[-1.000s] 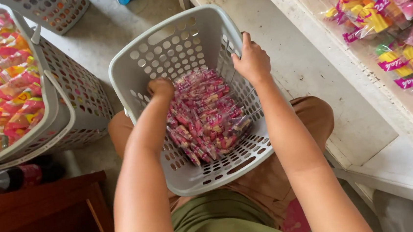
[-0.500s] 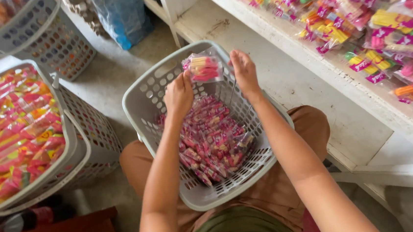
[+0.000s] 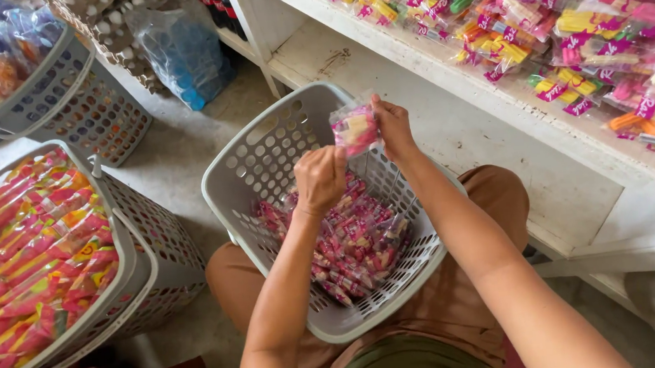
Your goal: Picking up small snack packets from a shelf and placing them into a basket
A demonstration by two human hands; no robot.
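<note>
A grey perforated plastic basket [image 3: 263,158] rests on my lap, holding a heap of small pink and yellow candy packets [image 3: 355,240]. Above its far rim I hold up one clear candy packet [image 3: 354,127] with pink and yellow sweets inside. My left hand [image 3: 319,178] grips the packet's lower left corner. My right hand [image 3: 395,126] pinches its right edge. Both forearms reach over the basket.
To the left stand stacked grey baskets [image 3: 127,254] full of red and yellow snack packets [image 3: 25,247]. More baskets [image 3: 63,96] and a blue plastic bag [image 3: 185,51] sit farther back. A white shelf [image 3: 493,116] at the right carries rows of colourful candy packets [image 3: 581,39].
My left hand has come up out of the candy heap with a packet. Both hands now hold it above the basket's far rim, and the view has tilted toward the shelf.
</note>
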